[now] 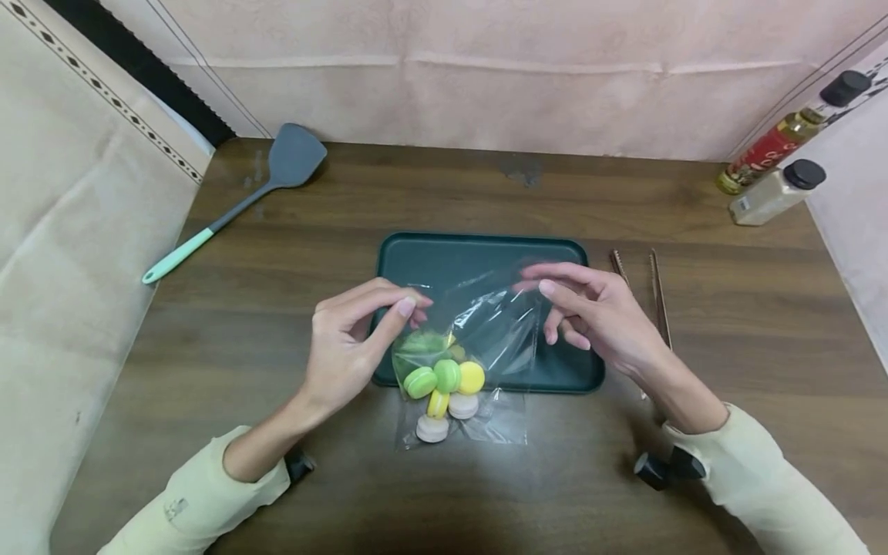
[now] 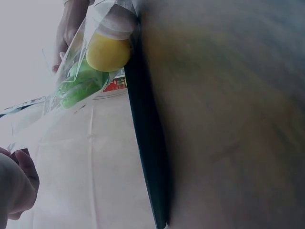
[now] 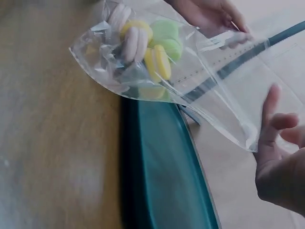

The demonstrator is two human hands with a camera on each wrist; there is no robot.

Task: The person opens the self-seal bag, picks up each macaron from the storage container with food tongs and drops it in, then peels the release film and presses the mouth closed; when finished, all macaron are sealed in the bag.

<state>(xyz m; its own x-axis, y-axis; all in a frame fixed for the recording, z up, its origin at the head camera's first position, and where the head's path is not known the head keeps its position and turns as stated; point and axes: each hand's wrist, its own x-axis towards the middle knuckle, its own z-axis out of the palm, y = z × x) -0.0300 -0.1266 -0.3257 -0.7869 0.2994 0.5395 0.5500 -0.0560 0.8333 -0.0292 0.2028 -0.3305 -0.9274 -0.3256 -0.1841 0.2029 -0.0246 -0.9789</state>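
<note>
A clear plastic bag (image 1: 509,339) holds several macarons: green (image 1: 447,375), yellow (image 1: 472,378) and pale white-pink (image 1: 432,428). My left hand (image 1: 347,339) pinches the bag's upper left edge between thumb and fingers. On the other side, my right hand (image 1: 597,312) is by the upper right edge, its thumb and forefinger apart. The right wrist view shows the bag's corner beside the right hand (image 3: 281,152); whether they touch is hard to tell. The bag hangs over the front of a dark green tray (image 1: 444,247), its lower end past the tray's near rim.
Metal tongs (image 1: 660,297) lie right of the tray, partly hidden by the right arm. A grey spatula (image 1: 294,158) with a mint handle lies at the back left. An oil bottle (image 1: 766,154) and a black-capped jar (image 1: 770,196) stand at the back right of the wooden table (image 1: 277,324).
</note>
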